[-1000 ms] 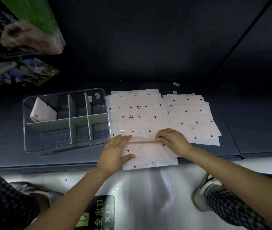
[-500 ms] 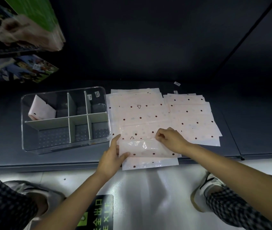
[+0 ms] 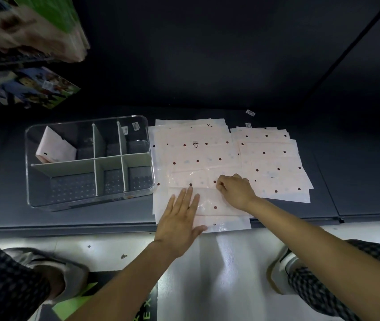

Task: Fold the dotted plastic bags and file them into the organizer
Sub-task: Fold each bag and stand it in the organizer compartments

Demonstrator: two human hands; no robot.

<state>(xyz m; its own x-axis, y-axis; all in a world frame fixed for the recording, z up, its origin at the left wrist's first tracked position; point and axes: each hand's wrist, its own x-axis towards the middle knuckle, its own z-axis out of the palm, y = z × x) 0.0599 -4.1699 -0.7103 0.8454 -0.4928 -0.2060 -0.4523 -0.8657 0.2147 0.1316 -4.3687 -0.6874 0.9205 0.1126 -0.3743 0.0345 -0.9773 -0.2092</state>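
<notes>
Dotted plastic bags (image 3: 196,156) lie in a flat pile on the dark shelf (image 3: 358,181), just right of the clear organizer (image 3: 89,161). The top bag (image 3: 207,200) on the near part of the pile is partly folded over on itself. The left hand (image 3: 179,221) lies flat on it, fingers straight and slightly spread, pressing the near left part down. The right hand (image 3: 235,189) rests on the fold further back, its fingers curled and pinching the bag's edge. A second pile of bags (image 3: 274,163) sits just to the right, overlapping in a loose fan.

One folded bag (image 3: 54,149) stands tilted in the organizer's far left compartment; grey dividers split the box into six sections. Two small labels (image 3: 250,112) lie on the shelf behind the piles. Checked trousers (image 3: 3,286) and shoes (image 3: 281,272) show at the bottom, on the pale floor (image 3: 230,262). Colourful packages (image 3: 29,89) hang blurred at the upper left.
</notes>
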